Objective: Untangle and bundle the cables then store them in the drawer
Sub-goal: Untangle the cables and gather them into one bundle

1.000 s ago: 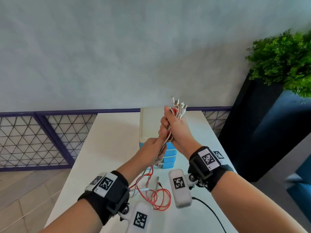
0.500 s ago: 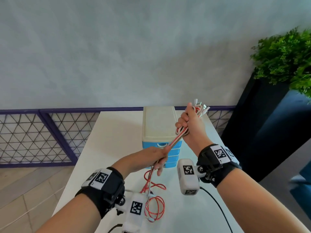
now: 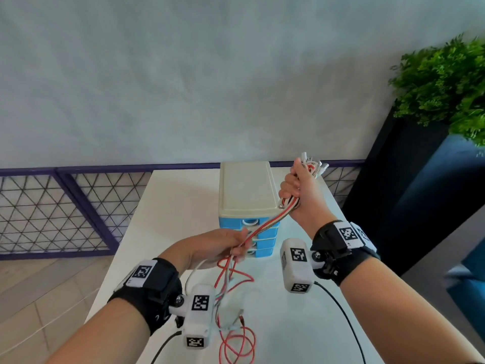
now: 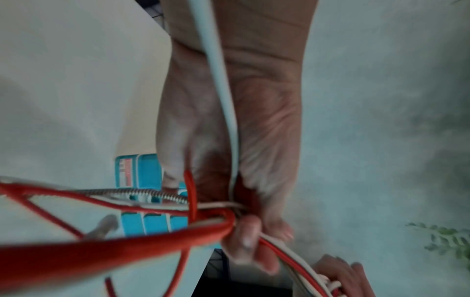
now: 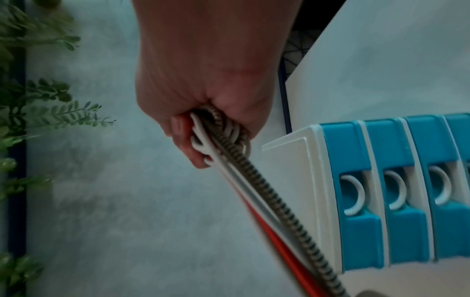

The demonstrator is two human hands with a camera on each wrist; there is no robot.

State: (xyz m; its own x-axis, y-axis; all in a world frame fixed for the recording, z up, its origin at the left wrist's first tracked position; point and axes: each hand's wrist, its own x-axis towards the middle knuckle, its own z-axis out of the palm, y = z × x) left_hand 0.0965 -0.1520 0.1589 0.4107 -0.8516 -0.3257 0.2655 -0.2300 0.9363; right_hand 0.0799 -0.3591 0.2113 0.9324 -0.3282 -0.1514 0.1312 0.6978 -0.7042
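Note:
A bunch of red, white and braided cables (image 3: 273, 220) stretches taut between my two hands above the table. My right hand (image 3: 298, 190) grips the looped upper end in a fist (image 5: 203, 128), with the plug ends (image 3: 313, 165) sticking out past the thumb. My left hand (image 3: 231, 245) pinches the cables lower down (image 4: 239, 227). Below it the loose red and white tails (image 3: 236, 334) hang onto the table. The blue drawer unit (image 3: 249, 206) with a cream top stands just behind the cables, its drawers (image 5: 356, 193) closed.
The white table (image 3: 170, 206) runs away from me to a purple mesh railing (image 3: 65, 206). A dark planter with a green plant (image 3: 446, 82) stands to the right of the table. Black leads (image 3: 341, 316) trail from the wrist cameras.
My right hand has carried the looped end up and to the right, away from the left hand. The cables now run taut, and more of the tail has slid through my left fingers.

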